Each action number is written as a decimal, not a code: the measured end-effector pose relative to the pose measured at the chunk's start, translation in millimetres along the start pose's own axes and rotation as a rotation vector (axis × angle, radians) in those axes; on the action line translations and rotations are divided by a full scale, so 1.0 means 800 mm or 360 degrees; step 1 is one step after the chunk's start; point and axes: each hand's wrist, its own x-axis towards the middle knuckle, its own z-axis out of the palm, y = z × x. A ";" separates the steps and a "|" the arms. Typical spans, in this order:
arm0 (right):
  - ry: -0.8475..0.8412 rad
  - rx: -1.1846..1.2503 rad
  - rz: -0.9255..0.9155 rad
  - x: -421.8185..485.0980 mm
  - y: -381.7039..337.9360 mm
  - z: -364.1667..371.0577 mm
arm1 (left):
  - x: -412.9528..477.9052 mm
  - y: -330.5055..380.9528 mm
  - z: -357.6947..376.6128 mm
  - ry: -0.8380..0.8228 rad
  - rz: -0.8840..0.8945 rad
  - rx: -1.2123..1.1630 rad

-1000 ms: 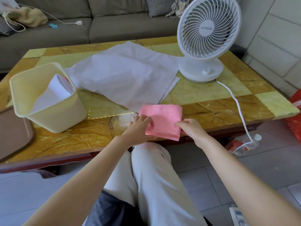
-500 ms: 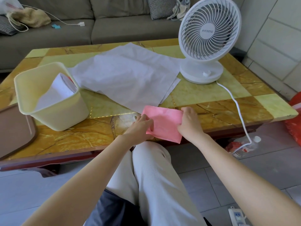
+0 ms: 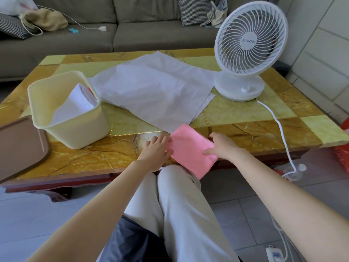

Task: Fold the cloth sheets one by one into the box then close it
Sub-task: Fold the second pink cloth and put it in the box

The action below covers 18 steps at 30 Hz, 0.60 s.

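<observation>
A folded pink cloth lies at the table's near edge, its lower corner hanging past the edge over my lap. My left hand pinches its left edge. My right hand grips its right side, thumb on top. White cloth sheets lie spread flat in the middle of the table. The pale yellow box stands at the left with a folded white sheet and something red inside. Its brown lid lies flat to the left of it.
A white desk fan stands at the back right of the table, its cord trailing over the right front edge to the floor. A grey sofa runs behind. My knees are under the table edge.
The pink cloth has turned and become narrower, now lying diagonally with a corner hanging off the edge. My right hand shifted from its far corner to its right side.
</observation>
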 end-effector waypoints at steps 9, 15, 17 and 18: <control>-0.0208 0.0229 0.0037 -0.013 -0.005 -0.012 | -0.012 -0.002 0.004 0.0097 -0.0052 -0.0082; -0.0119 -0.0131 -0.0200 -0.019 -0.057 -0.053 | -0.020 -0.015 -0.014 0.0004 -0.0183 -0.0023; -0.0034 -0.0204 -0.0281 -0.020 -0.081 -0.066 | -0.023 -0.026 -0.034 0.0075 -0.0194 0.0093; 0.0005 -0.0205 -0.0327 -0.020 -0.093 -0.072 | -0.025 -0.031 -0.047 0.0148 -0.0202 0.0148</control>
